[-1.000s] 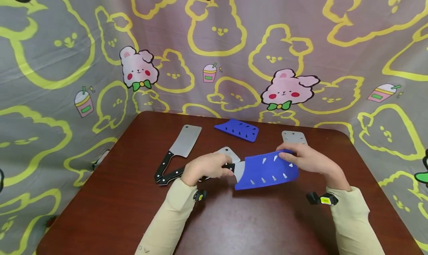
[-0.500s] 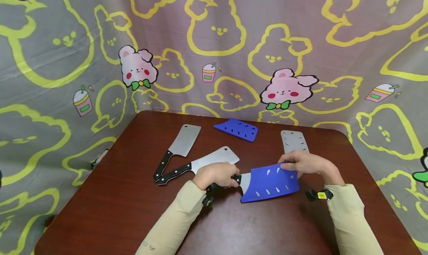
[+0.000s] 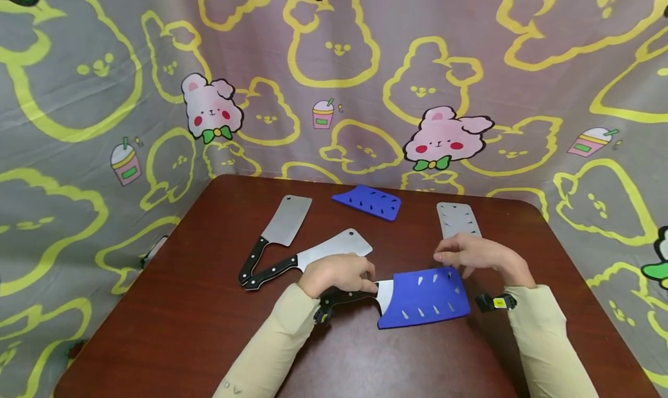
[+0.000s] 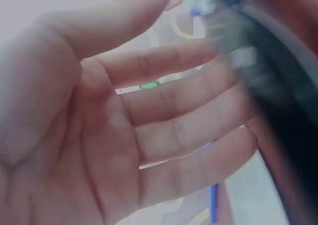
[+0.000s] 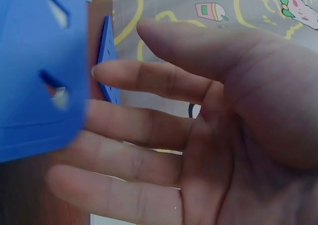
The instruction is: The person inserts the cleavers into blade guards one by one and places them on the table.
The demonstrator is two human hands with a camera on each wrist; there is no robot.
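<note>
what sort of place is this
Probably a staged filming corner rather than a working kitchen: a cartoon-patterned cloth backdrop hangs behind a brown table, two uncovered cleavers lie on it, and small wrist-worn devices are in view.

You've got no legible text: the yellow label [image 3: 499, 302] on the wrist camera [image 3: 512, 301] behind your right hand [image 3: 477, 253] is too small, the left sleeve [image 3: 271, 343] marks [image 3: 232, 387] behind your left hand [image 3: 339, 273] unclear.

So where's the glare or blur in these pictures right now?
Head view: fairly crisp, with a pale sheen on the near table; left wrist view: hazy and washed out at upper left, the black handle smeared; right wrist view: fingers dim, near sheath soft.
</note>
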